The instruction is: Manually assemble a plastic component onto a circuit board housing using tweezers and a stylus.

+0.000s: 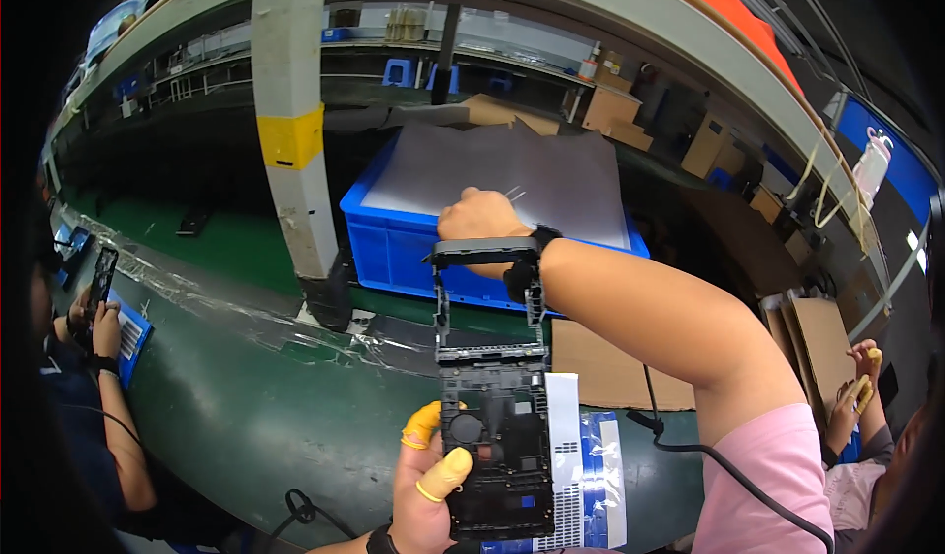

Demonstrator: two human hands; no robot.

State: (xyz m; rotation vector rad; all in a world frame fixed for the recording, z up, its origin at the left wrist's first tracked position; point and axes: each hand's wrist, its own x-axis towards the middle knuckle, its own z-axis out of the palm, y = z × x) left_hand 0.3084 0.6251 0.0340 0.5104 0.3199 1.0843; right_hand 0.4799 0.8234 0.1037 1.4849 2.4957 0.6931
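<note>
In front, left fingers (448, 473) clasp a frame (492, 356), lengthwise forward; right fingers' (474, 213) hold unclear.

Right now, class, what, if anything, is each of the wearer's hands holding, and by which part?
The left hand holds the black plastic frame by its lower left edge. Whether the right hand holds anything cannot be told.

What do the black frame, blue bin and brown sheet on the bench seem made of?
Black frame: likely matte plastic, given its moulded detail; perhaps partly metal.
Blue bin: probably smooth plastic, by its even colour and sheen.
Brown sheet: apparently matte cardboard, from its tan colour.
</note>
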